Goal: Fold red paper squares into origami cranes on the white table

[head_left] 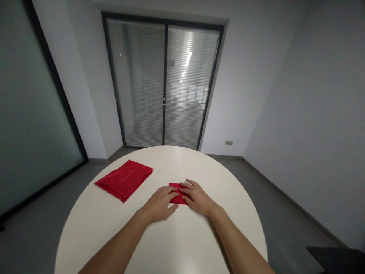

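A small red folded piece, cloth or thin bag material (177,198), lies flat on the white round table (182,243). My left hand (162,203) rests on its left side, palm down, fingers stretched out and the thumb on the tabletop near its lower edge. From the right, my right hand (198,198) lies over the piece's right part with its fingers spread. Both hands press on it without gripping. Parts of the red piece are hidden under the fingers. Farther left, apart from my hands, sits a larger red folded sheet or bag (125,179) with layered edges.
Beyond the table stands a glass double door (164,83) with blinds in a dark frame. A frosted glass panel (31,121) is at the left, and a plain wall (308,114) at the right. A dark object (336,258) shows at the lower right corner.
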A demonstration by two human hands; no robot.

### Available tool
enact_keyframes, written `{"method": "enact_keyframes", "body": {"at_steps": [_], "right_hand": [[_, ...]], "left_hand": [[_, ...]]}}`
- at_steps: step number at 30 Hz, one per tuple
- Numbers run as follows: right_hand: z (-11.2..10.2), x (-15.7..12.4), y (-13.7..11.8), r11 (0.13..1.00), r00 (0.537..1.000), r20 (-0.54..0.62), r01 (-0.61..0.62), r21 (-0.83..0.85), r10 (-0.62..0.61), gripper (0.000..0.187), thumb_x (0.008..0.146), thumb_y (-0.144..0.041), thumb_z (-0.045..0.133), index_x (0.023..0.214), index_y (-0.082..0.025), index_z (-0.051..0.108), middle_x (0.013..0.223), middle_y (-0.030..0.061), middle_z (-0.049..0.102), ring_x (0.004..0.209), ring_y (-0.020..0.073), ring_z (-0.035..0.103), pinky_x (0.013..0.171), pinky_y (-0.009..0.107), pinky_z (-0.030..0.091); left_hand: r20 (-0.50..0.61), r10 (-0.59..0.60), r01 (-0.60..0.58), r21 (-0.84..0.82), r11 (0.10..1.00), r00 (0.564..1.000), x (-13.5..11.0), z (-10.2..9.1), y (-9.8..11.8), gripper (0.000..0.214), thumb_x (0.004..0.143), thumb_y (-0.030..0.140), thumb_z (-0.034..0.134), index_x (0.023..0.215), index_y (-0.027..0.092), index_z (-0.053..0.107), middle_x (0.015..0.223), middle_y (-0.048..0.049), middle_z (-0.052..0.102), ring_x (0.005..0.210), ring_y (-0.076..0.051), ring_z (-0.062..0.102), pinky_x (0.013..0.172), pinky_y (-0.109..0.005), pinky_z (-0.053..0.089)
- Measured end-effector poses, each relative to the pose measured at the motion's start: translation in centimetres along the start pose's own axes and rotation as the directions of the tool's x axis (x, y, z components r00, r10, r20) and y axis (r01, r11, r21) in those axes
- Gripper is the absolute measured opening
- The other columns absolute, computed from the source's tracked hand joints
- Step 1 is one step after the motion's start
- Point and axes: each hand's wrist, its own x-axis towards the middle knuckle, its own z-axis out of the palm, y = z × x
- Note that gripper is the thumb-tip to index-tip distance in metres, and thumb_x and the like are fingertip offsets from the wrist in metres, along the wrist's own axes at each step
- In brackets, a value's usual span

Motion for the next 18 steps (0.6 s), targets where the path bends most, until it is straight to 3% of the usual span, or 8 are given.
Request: {"method": "enact_keyframes", "body": {"at_steps": [2,4,11,18], "right_hand": [[-0.3,0.0,-0.5,0.998,0.997,-0.039,0.061,0.016,-0.06,0.035,0.098,-0.026,0.051,0.127,-0.027,0.07,0.134,0.0063,0.068,0.128,0.0266,0.054,0.114,0.045,0.036],[-0.5,-0.1,-0.9,0.995,0.995,-0.048,0.092,0.043,-0.09,0.032,0.098,-0.027,0.052,0.122,-0.026,0.073,0.121,0.0058,0.073,0.113,0.0246,0.062,0.104,0.04,0.044],[-0.7,-0.6,-1.1,0.996,0.995,-0.056,0.089,0.018,-0.088,0.034,0.089,-0.033,0.068,0.12,-0.019,0.074,0.127,0.0108,0.071,0.115,0.0297,0.06,0.103,0.041,0.045],[-1.0,-0.8,-1.6,0.997,0.996,-0.062,0.069,0.023,-0.068,0.018,0.091,-0.025,0.063,0.1,-0.022,0.078,0.112,0.0069,0.076,0.101,0.0251,0.063,0.092,0.036,0.046]], "left_hand": [[0.0,-0.014,0.014,-0.009,1.0,1.0,-0.1,0.0,0.0,0.044,0.093,0.036,0.061,0.135,0.022,0.06,0.138,-0.01,0.063,0.127,-0.03,0.055,0.112,-0.048,0.041],[0.004,-0.018,0.018,-0.012,1.0,1.0,-0.2,-0.1,0.0,0.044,0.093,0.037,0.061,0.135,0.022,0.06,0.138,-0.0102,0.063,0.128,-0.03,0.055,0.112,-0.049,0.041],[-0.013,-0.01,0.009,-0.072,0.997,1.0,-0.4,-0.3,-0.2,0.042,0.091,0.032,0.062,0.132,0.023,0.059,0.135,-0.0086,0.065,0.127,-0.029,0.055,0.112,-0.047,0.04],[-0.015,-0.06,0.058,-0.133,0.989,0.998,-0.6,-0.8,0.2,0.032,0.088,0.028,0.063,0.12,0.021,0.062,0.122,-0.0094,0.067,0.117,-0.028,0.058,0.104,-0.042,0.046]]}}
